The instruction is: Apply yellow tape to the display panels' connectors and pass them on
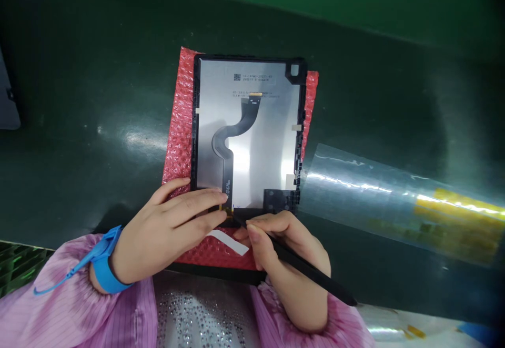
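Observation:
A tablet screen assembly lies with its silver back up inside a black frame. A curved black flex cable runs down its back to the lower edge. My left hand rests on the lower left corner, fingers stretched out and touching the cable's lower end by some amber tape. My right hand grips a black pen-like tool, a spudger by its look. Its tip meets the lower edge of the assembly close to my left fingertips. What lies under my left fingers is hidden.
Red bubble wrap lies under the assembly, with a white strip on it. A clear plastic sheet with yellow film is at the right on the dark green table. A grey object sits at the left edge.

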`<state>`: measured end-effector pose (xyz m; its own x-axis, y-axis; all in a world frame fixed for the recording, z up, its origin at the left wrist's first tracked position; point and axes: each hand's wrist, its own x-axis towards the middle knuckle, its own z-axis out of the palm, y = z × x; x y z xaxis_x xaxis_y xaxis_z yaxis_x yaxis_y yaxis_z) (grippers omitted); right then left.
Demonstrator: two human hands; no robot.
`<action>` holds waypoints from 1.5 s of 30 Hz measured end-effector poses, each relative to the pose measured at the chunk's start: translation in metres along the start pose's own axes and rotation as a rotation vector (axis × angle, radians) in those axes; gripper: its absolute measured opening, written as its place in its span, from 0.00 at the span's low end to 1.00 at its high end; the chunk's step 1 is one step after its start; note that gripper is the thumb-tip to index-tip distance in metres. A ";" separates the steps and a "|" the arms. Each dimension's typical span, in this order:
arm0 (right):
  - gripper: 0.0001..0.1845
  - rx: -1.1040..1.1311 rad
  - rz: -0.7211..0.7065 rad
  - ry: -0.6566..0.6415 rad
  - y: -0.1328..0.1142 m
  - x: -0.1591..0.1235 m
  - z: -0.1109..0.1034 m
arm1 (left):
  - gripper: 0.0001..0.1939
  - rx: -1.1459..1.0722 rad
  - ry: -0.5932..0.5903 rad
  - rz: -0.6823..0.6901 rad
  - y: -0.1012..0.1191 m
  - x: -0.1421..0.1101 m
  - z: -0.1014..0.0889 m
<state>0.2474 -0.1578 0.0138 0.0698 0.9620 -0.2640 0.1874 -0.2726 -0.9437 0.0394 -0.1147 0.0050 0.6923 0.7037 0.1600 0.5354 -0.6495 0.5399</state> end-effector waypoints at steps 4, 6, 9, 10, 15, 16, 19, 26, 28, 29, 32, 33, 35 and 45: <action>0.07 0.027 0.053 0.052 -0.001 -0.001 0.002 | 0.14 0.023 -0.001 0.023 0.000 -0.001 0.001; 0.07 0.011 0.045 0.032 0.000 -0.001 0.001 | 0.15 0.032 -0.023 0.039 0.000 -0.001 0.000; 0.06 -0.013 0.016 -0.013 0.001 0.000 -0.001 | 0.16 0.045 -0.031 0.051 0.000 0.000 -0.001; 0.06 -0.017 0.016 -0.011 0.002 0.000 -0.002 | 0.16 0.050 -0.033 0.050 0.000 -0.001 -0.001; 0.06 -0.055 0.012 -0.011 0.002 0.000 -0.002 | 0.16 0.068 -0.041 0.045 0.001 -0.001 0.000; 0.06 -0.066 0.007 -0.019 0.002 0.000 -0.002 | 0.16 0.070 -0.039 0.047 0.001 0.000 0.000; 0.06 -0.091 -0.004 -0.017 0.002 0.000 -0.002 | 0.16 0.075 -0.032 0.052 0.001 0.001 0.000; 0.06 -0.103 0.009 -0.013 0.002 0.000 -0.003 | 0.16 0.068 -0.026 0.050 0.002 0.001 -0.001; 0.06 -0.099 0.019 -0.006 0.003 0.000 -0.002 | 0.16 0.066 -0.029 0.047 0.001 0.000 0.000; 0.06 -0.096 0.025 0.013 0.004 -0.001 -0.001 | 0.16 0.069 -0.035 0.044 0.000 0.000 0.000; 0.06 -0.037 0.007 0.148 0.007 -0.006 -0.001 | 0.16 0.083 -0.039 0.042 -0.001 0.000 0.000; 0.05 0.009 -0.024 0.201 0.007 -0.009 -0.003 | 0.16 0.089 -0.031 0.045 0.000 0.000 -0.001; 0.02 0.118 -0.101 0.228 0.009 -0.015 -0.009 | 0.14 0.090 0.019 0.059 0.005 0.002 -0.003; 0.11 0.156 -0.397 -0.304 -0.019 -0.013 -0.021 | 0.12 -0.540 -0.038 0.031 0.050 -0.004 0.008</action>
<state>0.2633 -0.1658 0.0392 -0.2691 0.9583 0.0963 -0.0083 0.0977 -0.9952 0.0670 -0.1522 0.0247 0.7261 0.6693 0.1575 0.1970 -0.4220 0.8850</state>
